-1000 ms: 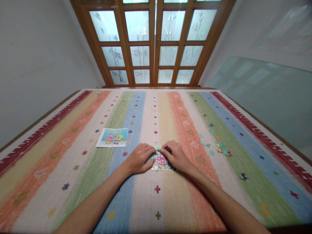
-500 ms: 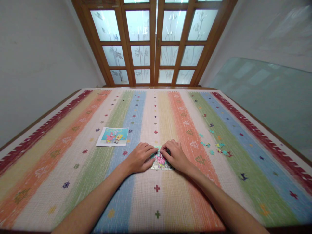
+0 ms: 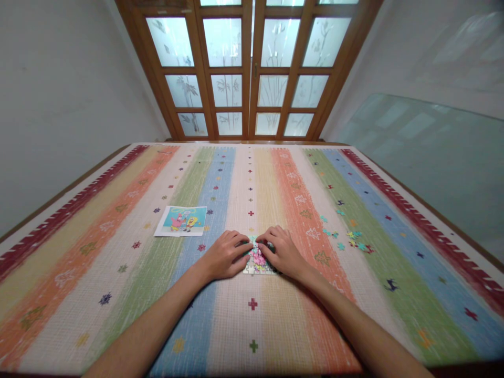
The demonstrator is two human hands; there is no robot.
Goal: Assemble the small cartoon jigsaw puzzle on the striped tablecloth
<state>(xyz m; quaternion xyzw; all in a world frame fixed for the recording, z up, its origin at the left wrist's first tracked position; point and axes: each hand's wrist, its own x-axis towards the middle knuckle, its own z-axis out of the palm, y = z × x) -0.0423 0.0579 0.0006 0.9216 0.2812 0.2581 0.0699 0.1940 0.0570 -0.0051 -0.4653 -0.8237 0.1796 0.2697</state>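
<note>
A partly joined jigsaw puzzle lies flat on the tablecloth between my hands, pink in its middle with pale green around. My left hand grips its left side, fingers bent and the index fingertip at the upper edge. From the right, my right hand reaches over the puzzle with thumb and index finger pinched at a puzzle piece near the top. That piece is mostly covered by the fingers. The puzzle's right side is hidden under my right hand.
A printed cartoon picture lies to the left of the puzzle. Several loose puzzle pieces are scattered on the right. The striped tablecloth covers the table, and wooden glazed doors stand behind it.
My right thumb and index finger have shifted slightly at the top of the puzzle. My left hand stays almost in place.
</note>
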